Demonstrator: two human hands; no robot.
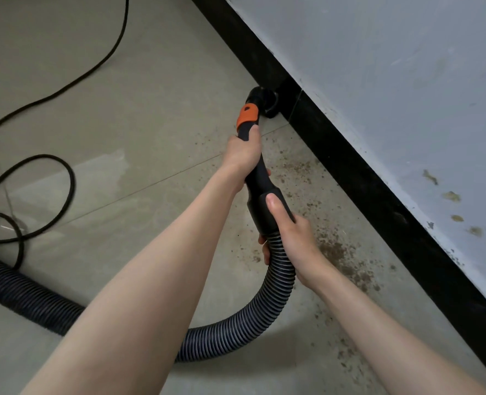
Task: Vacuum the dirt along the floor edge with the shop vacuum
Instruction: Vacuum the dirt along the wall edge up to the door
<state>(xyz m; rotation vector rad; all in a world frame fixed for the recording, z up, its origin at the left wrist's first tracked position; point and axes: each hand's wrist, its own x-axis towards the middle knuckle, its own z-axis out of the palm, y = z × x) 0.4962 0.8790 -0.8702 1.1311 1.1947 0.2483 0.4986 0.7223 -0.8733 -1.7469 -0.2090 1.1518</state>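
Observation:
A black vacuum wand [255, 178] with an orange collar [246, 117] ends in a round nozzle [264, 101] that sits on the floor against the black baseboard [358, 172]. My left hand [243, 155] grips the wand just below the orange collar. My right hand [291, 232] grips the black cuff where the ribbed hose [267, 315] joins, thumb lying along the cuff. Brown dirt [335, 252] is scattered over the floor tiles beside the baseboard, nearer to me than the nozzle.
The ribbed hose loops under my arms and runs off to the left edge [13, 295]. A black power cord [65, 178] coils on the grey tiles at the left. A stained white wall [407, 95] rises above the baseboard.

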